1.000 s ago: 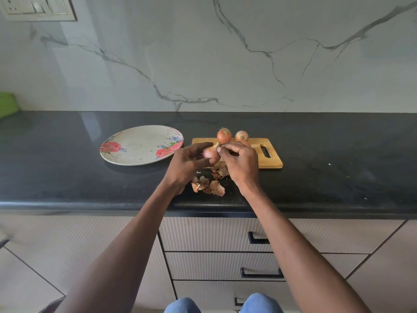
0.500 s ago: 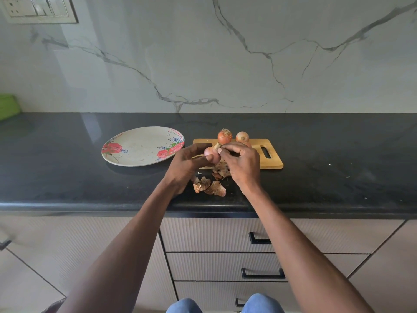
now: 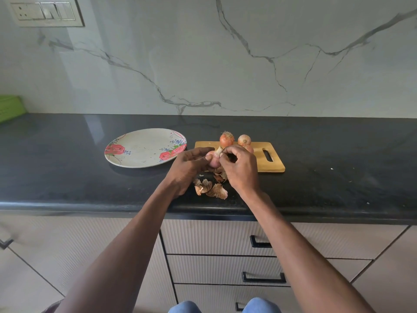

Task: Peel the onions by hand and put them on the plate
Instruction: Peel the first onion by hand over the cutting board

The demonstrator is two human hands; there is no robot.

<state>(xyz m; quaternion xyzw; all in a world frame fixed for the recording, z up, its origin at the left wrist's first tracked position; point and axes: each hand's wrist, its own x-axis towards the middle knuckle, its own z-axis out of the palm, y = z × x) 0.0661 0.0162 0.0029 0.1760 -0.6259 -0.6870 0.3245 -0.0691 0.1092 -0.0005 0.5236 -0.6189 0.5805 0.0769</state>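
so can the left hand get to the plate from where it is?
Probably yes: the plate lies bare just left of the left hand, with nothing between. But that hand now holds the onion being peeled.

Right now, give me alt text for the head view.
Both hands, left hand and right hand, hold a partly peeled onion above loose skins on a black counter. A flowered plate lies left; two unpeeled onions sit on a cutting board.
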